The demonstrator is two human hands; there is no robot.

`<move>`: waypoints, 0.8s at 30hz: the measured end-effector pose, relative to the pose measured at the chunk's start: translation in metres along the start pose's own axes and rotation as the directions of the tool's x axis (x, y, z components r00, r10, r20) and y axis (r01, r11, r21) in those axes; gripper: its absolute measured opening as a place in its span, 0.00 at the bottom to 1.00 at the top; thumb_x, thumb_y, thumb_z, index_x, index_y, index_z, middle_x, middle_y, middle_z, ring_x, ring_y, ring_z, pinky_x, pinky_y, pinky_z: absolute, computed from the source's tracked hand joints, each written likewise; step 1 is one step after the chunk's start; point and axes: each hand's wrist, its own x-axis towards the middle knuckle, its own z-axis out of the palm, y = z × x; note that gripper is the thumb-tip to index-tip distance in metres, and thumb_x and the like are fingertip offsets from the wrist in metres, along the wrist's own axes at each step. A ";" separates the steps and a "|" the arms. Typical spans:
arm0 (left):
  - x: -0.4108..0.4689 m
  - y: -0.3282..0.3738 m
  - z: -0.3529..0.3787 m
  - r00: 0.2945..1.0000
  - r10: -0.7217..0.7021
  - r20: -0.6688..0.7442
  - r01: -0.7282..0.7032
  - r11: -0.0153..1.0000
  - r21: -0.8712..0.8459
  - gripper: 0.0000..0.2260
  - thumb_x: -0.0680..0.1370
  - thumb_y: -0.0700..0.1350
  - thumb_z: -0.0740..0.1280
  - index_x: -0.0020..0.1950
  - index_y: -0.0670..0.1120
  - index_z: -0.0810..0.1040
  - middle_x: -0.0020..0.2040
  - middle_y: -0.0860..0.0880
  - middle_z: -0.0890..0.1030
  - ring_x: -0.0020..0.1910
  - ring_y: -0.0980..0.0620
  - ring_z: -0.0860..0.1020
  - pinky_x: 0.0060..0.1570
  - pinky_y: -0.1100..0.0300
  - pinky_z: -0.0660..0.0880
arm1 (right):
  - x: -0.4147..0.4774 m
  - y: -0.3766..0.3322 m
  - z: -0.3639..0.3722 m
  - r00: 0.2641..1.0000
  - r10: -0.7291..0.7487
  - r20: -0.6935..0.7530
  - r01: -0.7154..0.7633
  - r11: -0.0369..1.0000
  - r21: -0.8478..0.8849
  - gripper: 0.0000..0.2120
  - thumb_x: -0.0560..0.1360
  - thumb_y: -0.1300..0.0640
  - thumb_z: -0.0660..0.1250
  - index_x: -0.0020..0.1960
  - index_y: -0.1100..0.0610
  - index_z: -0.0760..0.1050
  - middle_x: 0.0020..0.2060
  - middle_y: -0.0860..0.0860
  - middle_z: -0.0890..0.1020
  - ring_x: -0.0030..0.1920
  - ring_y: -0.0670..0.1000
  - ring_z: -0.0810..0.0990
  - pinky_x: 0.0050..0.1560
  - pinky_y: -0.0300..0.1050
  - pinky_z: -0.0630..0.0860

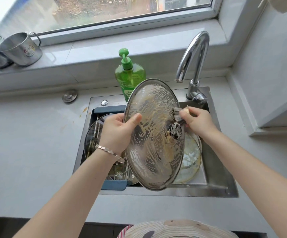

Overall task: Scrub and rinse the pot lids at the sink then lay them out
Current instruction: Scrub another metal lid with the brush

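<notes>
Head view: the left hand (120, 133) grips a glass lid (153, 152) by its left rim, with the thumb on the upper face and the fingers behind. It holds the lid tilted above the sink (221, 186). The lid is streaked with suds and yellowish grime, and its knob (174, 130) sits towards the right. The right hand (197, 122) is curled round a grey scrubber (179, 115) and presses it against the lid just above the knob.

A second lid (190, 157), also stained, lies in the sink under the held one on the right. A third lid (89, 134) rests on a rack (115, 183) with blue ends that spans the left part of the sink. The left wrist wears a silver bracelet (108, 151).

The faucet (194, 57) stands at the back right of the sink, and no water shows at its spout. A green soap bottle (130, 74) stands behind the held lid. A small metal cap (69, 96) lies on the counter (36, 134). A steel mug (21, 48) sits on the windowsill at far left.
</notes>
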 end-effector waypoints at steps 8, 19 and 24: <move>-0.003 -0.014 -0.005 0.994 -0.104 0.035 0.106 0.993 -0.054 0.06 0.72 0.42 0.71 0.37 0.40 0.80 0.36 0.38 0.82 0.38 0.40 0.81 0.46 0.36 0.77 | 0.023 0.013 -0.014 0.978 0.207 0.019 -0.200 0.961 -0.191 0.16 0.75 0.49 0.66 0.55 0.59 0.79 0.39 0.50 0.79 0.37 0.50 0.76 0.35 0.44 0.72; -0.007 -0.020 0.001 0.995 -0.074 0.072 0.074 0.997 0.011 0.03 0.70 0.40 0.73 0.37 0.44 0.81 0.39 0.38 0.83 0.40 0.39 0.81 0.45 0.37 0.78 | 0.022 -0.021 -0.003 0.986 0.153 0.064 -0.133 0.960 -0.247 0.16 0.76 0.48 0.64 0.50 0.62 0.79 0.31 0.50 0.75 0.32 0.49 0.71 0.31 0.41 0.63; -0.007 -0.017 0.000 0.995 -0.072 0.073 0.072 0.997 0.008 0.07 0.66 0.45 0.77 0.36 0.44 0.81 0.37 0.39 0.83 0.41 0.36 0.82 0.45 0.37 0.78 | 0.034 -0.047 0.001 0.997 0.036 0.070 -0.021 0.977 -0.214 0.14 0.76 0.47 0.64 0.48 0.57 0.77 0.42 0.50 0.74 0.35 0.46 0.70 0.36 0.39 0.65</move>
